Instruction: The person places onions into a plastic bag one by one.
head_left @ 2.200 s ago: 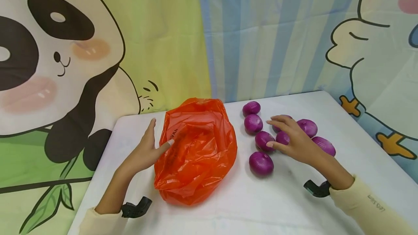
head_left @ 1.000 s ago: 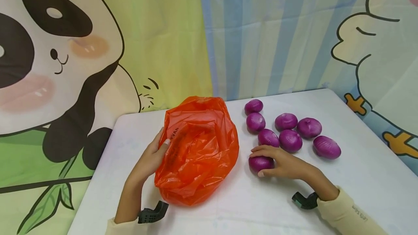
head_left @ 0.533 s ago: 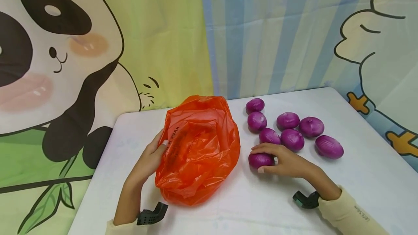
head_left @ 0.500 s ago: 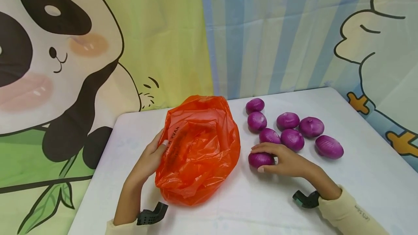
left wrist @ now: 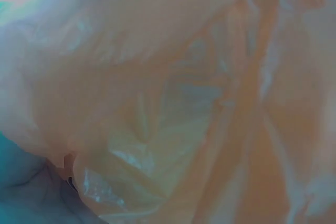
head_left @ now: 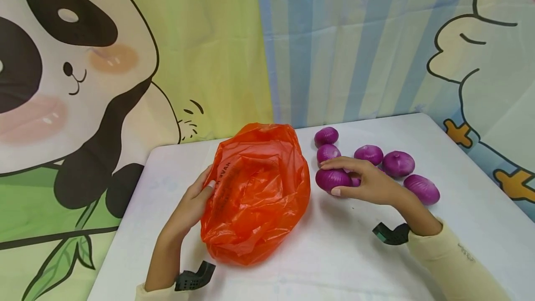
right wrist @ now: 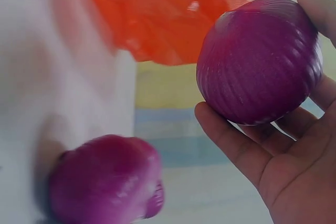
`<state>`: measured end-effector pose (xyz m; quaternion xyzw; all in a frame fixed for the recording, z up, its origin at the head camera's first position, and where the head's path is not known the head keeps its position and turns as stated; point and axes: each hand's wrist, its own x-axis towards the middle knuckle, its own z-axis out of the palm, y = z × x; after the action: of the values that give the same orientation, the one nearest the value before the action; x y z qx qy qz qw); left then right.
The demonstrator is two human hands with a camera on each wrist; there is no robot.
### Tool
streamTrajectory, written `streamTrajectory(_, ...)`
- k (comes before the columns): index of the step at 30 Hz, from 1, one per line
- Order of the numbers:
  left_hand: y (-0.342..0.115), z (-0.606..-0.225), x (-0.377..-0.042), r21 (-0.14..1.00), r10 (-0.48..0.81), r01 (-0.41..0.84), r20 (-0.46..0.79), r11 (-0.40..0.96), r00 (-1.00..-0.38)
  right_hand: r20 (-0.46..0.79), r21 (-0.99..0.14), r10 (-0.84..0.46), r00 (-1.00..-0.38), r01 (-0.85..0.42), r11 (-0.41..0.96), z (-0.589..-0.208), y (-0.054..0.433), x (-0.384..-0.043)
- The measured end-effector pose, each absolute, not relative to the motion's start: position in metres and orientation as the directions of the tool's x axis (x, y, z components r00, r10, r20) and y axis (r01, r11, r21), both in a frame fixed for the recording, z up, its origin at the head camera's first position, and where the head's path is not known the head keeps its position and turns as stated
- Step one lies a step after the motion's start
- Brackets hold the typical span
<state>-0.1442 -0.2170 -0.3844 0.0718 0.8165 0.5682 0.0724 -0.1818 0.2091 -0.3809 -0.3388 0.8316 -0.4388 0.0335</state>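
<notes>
An orange-red plastic bag (head_left: 255,194) stands on the table with its mouth spread open. At its left side my left hand (head_left: 190,206) pinches the rim, thumb on the inner face and the other fingers mostly hidden behind the plastic. The left wrist view is filled by the bag's film (left wrist: 157,103). My right hand (head_left: 372,182) holds a red onion (head_left: 332,180) between thumb and fingertips, raised off the table to the right of the bag. In the right wrist view the held onion (right wrist: 260,61) shows whole, with the bag beyond it.
Several other red onions lie on the white table (head_left: 334,254), among them one at the back (head_left: 326,137), one in the middle (head_left: 398,164) and one at the right (head_left: 421,189). Behind the table hangs a printed cloth (head_left: 217,50) with a panda.
My left hand has come in to the bag's rim and taken hold of it. My right hand has reached the nearest onion, gripped it and lifted it up and slightly away from me.
</notes>
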Motion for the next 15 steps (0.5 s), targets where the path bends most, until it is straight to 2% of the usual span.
streamTrajectory(7,-0.215,-0.384,-0.145,0.939,0.208,0.041,-0.033,0.341,-0.978,0.311,-0.711,-0.635,-0.707,-0.616,0.338,-0.352,0.198,-0.193)
streamTrajectory(15,-0.212,-0.387,-0.145,0.942,0.226,0.031,-0.048,0.335,-0.973,0.280,-0.780,-0.681,-0.677,-0.574,0.249,-0.317,0.165,-0.208)
